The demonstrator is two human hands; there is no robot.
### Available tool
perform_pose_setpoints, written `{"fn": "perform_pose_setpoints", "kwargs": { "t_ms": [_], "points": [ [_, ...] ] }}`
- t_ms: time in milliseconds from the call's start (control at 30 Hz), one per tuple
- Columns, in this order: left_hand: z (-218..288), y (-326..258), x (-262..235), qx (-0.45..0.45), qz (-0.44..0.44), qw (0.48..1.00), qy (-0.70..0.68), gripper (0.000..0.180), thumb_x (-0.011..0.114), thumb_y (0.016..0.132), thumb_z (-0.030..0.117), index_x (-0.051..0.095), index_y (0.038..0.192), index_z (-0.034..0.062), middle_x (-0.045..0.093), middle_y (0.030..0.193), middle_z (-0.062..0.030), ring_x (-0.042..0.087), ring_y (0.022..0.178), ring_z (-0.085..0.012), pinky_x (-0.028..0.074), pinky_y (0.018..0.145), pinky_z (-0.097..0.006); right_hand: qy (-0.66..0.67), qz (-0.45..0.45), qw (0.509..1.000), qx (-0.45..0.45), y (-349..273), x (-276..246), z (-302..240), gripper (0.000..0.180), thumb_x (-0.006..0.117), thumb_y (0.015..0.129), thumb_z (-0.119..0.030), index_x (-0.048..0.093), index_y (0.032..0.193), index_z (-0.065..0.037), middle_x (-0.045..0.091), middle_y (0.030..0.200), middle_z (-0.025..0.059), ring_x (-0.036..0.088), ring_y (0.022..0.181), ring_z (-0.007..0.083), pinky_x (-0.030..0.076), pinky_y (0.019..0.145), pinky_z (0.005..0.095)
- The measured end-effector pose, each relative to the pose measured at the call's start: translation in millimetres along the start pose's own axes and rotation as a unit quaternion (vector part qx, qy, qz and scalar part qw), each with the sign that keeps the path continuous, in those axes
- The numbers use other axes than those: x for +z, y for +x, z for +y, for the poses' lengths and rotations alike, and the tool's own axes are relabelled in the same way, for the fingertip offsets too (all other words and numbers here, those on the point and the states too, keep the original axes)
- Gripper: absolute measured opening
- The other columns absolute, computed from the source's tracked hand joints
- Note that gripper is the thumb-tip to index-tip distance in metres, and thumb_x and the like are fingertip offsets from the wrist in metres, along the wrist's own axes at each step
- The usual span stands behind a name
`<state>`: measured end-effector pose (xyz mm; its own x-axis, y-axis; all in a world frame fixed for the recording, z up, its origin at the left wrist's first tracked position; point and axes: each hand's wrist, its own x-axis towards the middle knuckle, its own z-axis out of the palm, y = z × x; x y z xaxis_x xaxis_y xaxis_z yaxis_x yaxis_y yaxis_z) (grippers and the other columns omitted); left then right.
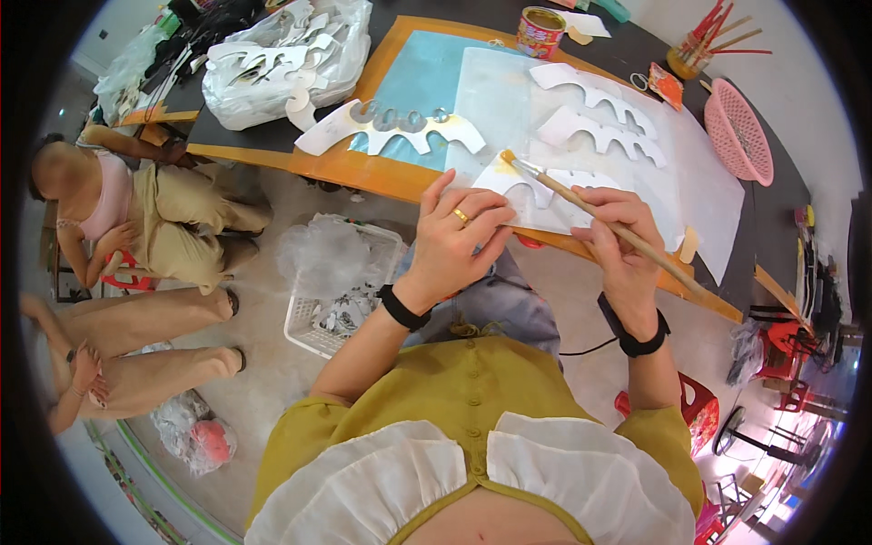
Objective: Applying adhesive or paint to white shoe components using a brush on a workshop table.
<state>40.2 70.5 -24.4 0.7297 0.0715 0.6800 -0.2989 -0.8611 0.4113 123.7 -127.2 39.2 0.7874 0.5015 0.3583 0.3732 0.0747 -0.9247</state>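
Note:
My right hand (624, 232) is closed round a long wooden-handled brush (581, 202). The bristles touch the near left part of a white scalloped cut-out piece (498, 175), beside a yellow wet-looking smear. At the near edge of that piece is my left hand (461, 232), its bent fingers apart and a gold ring on one; whether the fingertips press the piece is hard to tell. To the left lies another scalloped piece (400, 139) with grey discs along its far edge and yellowish smears. Two white scalloped pieces (604, 134) lie farther off on the translucent sheet (490, 95).
A printed tin (540, 34), a pot of brushes (688, 60) and a pink basket (740, 133) stand on the table. A bag of cut pieces (282, 73) sits back left. Below is a white crate (309, 322); two people are at the left.

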Motion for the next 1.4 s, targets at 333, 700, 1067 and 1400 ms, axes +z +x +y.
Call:
{"fn": "perform_pose_setpoints", "kwargs": {
  "t_ms": [333,700,1067,1400],
  "points": [
    [8,5,-5,-0.012,-0.030,0.999,0.024,0.037,0.075,0.074,0.018,0.068,0.109,0.0131,0.063,0.101,-0.0006,0.057,0.097,-0.0193,0.031,0.106,-0.047,-0.017,-0.014,0.999,0.028,-5,-26,-14,0.014,0.051,0.087,0.011,0.056,0.096,0.002,0.058,0.112,0.0144,0.062,0.107,0.0243,0.059,0.079,0.0293],
    [19,18,0,0.038,-0.103,0.990,0.094,0.047,0.078,0.073,0.028,0.067,0.118,0.0222,0.052,0.102,-0.0023,0.047,0.102,-0.0226,0.027,0.107,-0.049,-0.097,-0.050,0.994,-0.025,0,-33,-17,0.011,0.056,0.085,0.010,0.057,0.093,0.002,0.062,0.110,0.0142,0.063,0.102,0.0217,0.053,0.082,0.0294],
    [-1,15,-4,0.089,-0.123,0.984,0.089,0.047,0.077,0.074,0.025,0.067,0.120,0.0249,0.051,0.100,0.0002,0.046,0.100,-0.0208,0.027,0.107,-0.049,-0.027,-0.025,0.999,0.026,-2,-42,-28,0.009,0.055,0.086,0.008,0.057,0.091,0.001,0.063,0.106,0.0112,0.061,0.089,0.0129,0.051,0.072,0.0232],
    [3,18,-10,0.064,-0.169,0.976,0.120,0.047,0.075,0.075,0.023,0.065,0.122,0.0249,0.050,0.096,0.0000,0.046,0.097,-0.0197,0.027,0.108,-0.050,-0.045,0.036,0.997,0.041,2,-56,-20,0.007,0.056,0.091,0.001,0.056,0.098,-0.001,0.063,0.103,0.0084,0.061,0.087,0.0098,0.055,0.070,0.0234]
  ]
}}
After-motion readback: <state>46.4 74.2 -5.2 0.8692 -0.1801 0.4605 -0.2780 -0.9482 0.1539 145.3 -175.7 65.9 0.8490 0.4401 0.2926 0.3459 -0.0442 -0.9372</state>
